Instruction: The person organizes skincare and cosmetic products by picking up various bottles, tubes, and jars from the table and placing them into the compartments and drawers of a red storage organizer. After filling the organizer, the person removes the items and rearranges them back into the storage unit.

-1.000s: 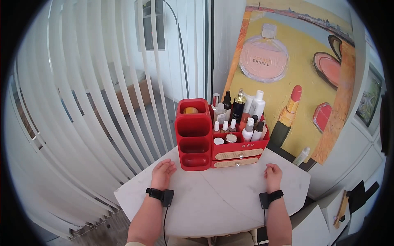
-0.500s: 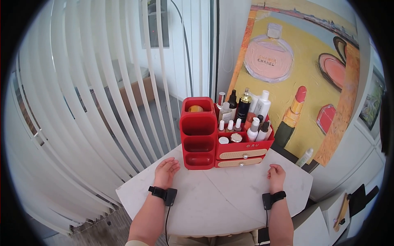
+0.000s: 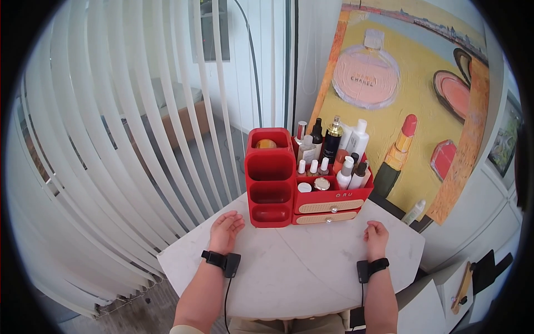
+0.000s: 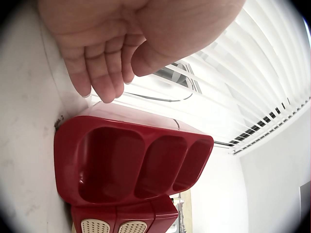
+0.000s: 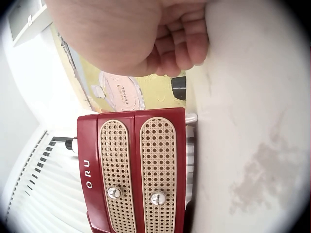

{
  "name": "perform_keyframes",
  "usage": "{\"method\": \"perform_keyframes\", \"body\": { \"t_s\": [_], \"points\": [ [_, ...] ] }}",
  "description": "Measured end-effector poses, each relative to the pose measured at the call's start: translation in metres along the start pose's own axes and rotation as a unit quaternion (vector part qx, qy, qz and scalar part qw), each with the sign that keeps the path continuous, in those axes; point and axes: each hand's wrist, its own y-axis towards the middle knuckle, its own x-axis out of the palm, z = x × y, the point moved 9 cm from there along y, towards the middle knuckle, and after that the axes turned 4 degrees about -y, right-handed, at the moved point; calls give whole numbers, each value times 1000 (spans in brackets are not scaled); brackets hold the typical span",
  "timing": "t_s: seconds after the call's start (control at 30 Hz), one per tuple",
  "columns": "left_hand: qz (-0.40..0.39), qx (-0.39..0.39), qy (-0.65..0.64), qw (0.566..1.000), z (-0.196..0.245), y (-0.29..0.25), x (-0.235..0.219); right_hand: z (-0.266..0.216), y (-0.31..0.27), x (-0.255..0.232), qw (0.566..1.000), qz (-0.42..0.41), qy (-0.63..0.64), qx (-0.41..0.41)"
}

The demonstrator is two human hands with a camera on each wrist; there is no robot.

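A red organizer [image 3: 332, 196] with two woven-front drawers and a red four-compartment holder [image 3: 270, 183] stand side by side at the table's back. Bottles and jars fill the organizer's top; a yellowish round item [image 3: 266, 144] lies in the holder's top compartment. The left hand [image 3: 227, 231] rests at the table's left, beside the holder, fingers loosely bent, holding nothing. To the right of the organizer lies the right hand [image 3: 376, 238], fingers loosely curled and empty. In the right wrist view both drawers [image 5: 158, 170] are closed, each with a round knob.
The white table [image 3: 289, 278] has angled edges. Vertical blinds [image 3: 128, 139] hang at the left. A large painting [image 3: 411, 111] leans behind the organizer, with a small tube [image 3: 414, 212] near its lower edge. Thin cables run down from both wristbands. White furniture [image 3: 425, 309] stands at the lower right.
The head view has shifted, so the organizer, table and hands sit slightly further right in the picture. Both hands keep nearly the same place and pose.
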Motion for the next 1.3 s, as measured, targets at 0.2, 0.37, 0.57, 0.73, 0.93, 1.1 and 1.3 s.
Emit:
{"method": "perform_keyframes", "body": {
  "t_s": [0.2,0.37,0.57,0.73,0.93,1.1,1.3],
  "points": [
    [8,2,5,1000,2,-2,2,1,0,-3,1000,-1,-13,-12],
    [8,1,-3,1000,1,-1,3,1,-1,-6,1000,16,-25,-4],
    [15,6,-10,1000,0,0,-1,-12,0,-2,999,31,22,18],
    [11,8,-12,1000,-1,1,-3,-128,-12,21,978,68,-70,-186],
    [8,9,-26,1000,-2,4,-7,-232,-16,71,890,104,-271,-350],
    [11,12,-22,1000,0,1,-6,-259,-21,111,800,87,-455,-382],
    [13,12,-27,999,-1,2,-6,-254,6,129,780,-14,-491,-388]
  ]
}}
